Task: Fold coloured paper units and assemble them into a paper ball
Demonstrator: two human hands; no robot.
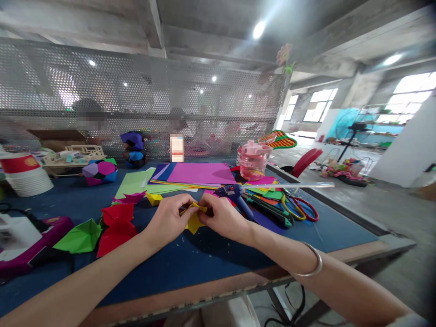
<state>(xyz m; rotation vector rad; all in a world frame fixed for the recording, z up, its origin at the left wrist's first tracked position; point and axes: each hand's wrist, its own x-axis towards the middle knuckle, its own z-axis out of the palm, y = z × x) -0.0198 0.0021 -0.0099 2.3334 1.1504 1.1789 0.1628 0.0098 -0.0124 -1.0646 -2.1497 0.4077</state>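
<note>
A folded piece of yellow paper [195,222] is pinched between my two hands above the blue table. My left hand [172,215] grips it from the left, thumb and fingers closed. From the right, my right hand [223,215] holds the same piece with its fingertips pressed together. Part of the paper is hidden behind my fingers. Another yellow folded piece [154,199] lies just beyond my left hand. Red folded paper [117,227] and a green folded piece [80,237] rest left of my left forearm. A blue glue gun [235,194] with a long clear stick lies beyond my right hand.
Sheets of coloured paper [200,173] are stacked at the back. A green-black cutter [269,211], scissors [304,209] and a pink jug [252,161] stand or lie on the right. Paper cups [25,175] and a paper ball [100,172] are on the left. A perforated screen [204,100] rises behind.
</note>
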